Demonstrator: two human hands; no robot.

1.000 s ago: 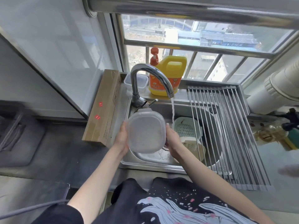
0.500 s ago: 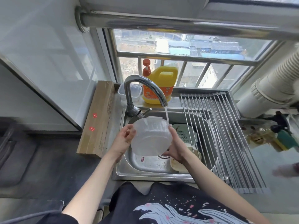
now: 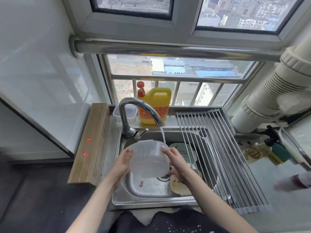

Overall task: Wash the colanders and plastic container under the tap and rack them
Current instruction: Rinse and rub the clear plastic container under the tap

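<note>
So, both hands gripping container over sink, left hand cupping left wall, right hand curling round right wall. Stream hitting right rim; rack lying right of sink, right hand nearer.

We see the tap arching just above the container. 2 colanders crowd the sink's right side under the rack; its left floor lies open.

You see bright, soft daylight from the window; glare lies on the white wall. Straight lines bend at the picture edges, and the right edge is blurred.
</note>
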